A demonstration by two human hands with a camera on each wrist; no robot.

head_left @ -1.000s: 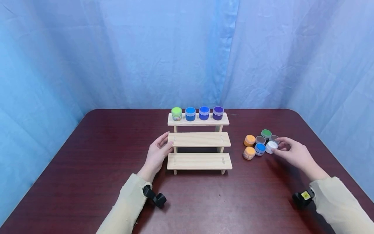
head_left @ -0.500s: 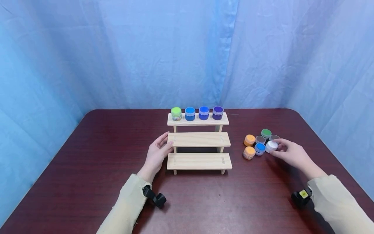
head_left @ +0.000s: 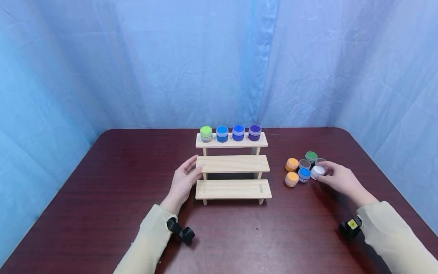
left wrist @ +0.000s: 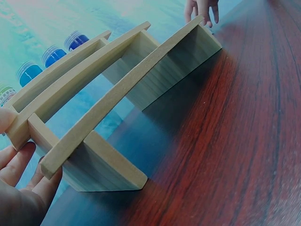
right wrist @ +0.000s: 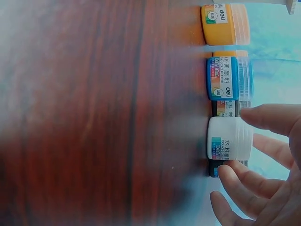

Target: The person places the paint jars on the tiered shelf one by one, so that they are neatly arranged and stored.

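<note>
Jar (right wrist: 225, 131), round, white, right fingers (right wrist: 256, 183) pinching it, left fingers (left wrist: 19, 163) gripping stepped wooden rack (head_left: 233, 164)

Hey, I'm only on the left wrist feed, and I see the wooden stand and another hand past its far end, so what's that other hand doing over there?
Observer: The right hand has a white jar between its thumb and fingers.
Operator: Is it lifted?
Observer: It doesn't look lifted: in the right wrist view its base lines up with that of the blue jar beside it.
Operator: And what sits farthest back in that bunch?
Observer: A green-lidded jar, by the head view.
</note>
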